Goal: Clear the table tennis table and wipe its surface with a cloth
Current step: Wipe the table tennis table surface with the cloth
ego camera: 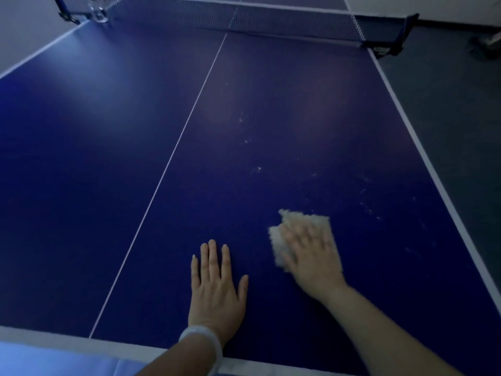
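The right hand (309, 253) lies spread on a pale cloth (301, 234), fingers straight and pressing it flat against the blue counter (108, 158). That grip is released rather than clenched: the palm pins the cloth so the whole pad rubs the surface, which suits wiping better than a pinch would. The hand is blurred, so finer finger detail cannot be told.

The left hand (215, 289) rests palm down on the bare counter, at 9 o'clock from the cloth and apart from it, fingers straight, holding nothing. It likely serves as a brace while the person leans over the near edge.

Faint smears (366, 204) show at about 1 o'clock from the cloth, probably still to be wiped. A clear bottle (98, 10) stands by the net (244, 19) at 11 o'clock, well apart.
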Action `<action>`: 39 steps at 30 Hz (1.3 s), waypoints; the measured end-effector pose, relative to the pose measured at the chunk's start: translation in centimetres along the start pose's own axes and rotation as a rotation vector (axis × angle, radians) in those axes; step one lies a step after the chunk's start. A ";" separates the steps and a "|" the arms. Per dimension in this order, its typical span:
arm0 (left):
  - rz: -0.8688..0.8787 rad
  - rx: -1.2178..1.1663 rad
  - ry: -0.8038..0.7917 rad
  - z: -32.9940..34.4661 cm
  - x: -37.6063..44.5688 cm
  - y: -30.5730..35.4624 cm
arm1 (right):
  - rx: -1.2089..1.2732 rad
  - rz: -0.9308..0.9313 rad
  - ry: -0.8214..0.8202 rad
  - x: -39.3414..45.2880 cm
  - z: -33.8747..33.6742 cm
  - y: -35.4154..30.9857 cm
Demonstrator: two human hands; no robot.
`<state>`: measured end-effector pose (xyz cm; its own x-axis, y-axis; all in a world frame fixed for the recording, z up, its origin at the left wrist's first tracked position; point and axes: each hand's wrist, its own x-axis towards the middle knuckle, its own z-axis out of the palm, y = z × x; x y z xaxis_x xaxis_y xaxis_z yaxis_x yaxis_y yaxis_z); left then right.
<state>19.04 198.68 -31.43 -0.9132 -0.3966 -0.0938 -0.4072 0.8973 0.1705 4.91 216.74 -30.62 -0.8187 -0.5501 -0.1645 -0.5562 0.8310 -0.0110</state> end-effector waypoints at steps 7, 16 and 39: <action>-0.006 -0.022 -0.011 -0.1 -0.1 0.0 | 0.091 0.501 0.049 -2.9 0.6 1.1; 0.009 0.014 -0.032 -0.4 0.0 0.1 | 0.008 -0.033 0.018 3.6 -0.3 -5.1; 0.007 0.027 -0.065 -0.1 0.0 -0.1 | 0.013 0.520 -0.019 -11.4 1.1 6.0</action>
<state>19.06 198.55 -31.32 -0.9126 -0.3777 -0.1565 -0.3995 0.9051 0.1453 11.04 228.13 -29.89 -0.9836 -0.0625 -0.1691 -0.0743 0.9951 0.0647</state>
